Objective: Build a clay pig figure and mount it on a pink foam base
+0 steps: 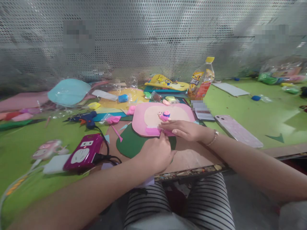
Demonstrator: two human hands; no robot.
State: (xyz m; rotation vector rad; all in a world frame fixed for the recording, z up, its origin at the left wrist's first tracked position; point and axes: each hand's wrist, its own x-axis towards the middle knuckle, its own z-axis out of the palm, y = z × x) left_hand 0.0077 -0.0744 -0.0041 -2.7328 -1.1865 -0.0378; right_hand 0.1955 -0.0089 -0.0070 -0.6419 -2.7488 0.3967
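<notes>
A pink rounded card [138, 118] with a cream middle lies in front of me, partly over a dark green sheet [128, 143]. A small clay snail [165, 115] with a pink body and a blue-and-pink shell sits on it. Along the near edge runs a bright pink strip [152, 131]. My left hand [157, 153] touches that edge with its outstretched index finger; its other fingers are curled and partly hidden, and I see nothing held. My right hand [185, 129] lies flat across the card's near right part, fingers extended just below the snail, covering part of the strip.
To the left are a blue glue gun [87, 118], a purple device [83, 153] with cables, and pink clay [113, 119]. A drink bottle [201, 80] stands behind. On the right lie a phone [237, 131] and a white board [230, 89]. A perforated metal screen [153, 41] closes the back.
</notes>
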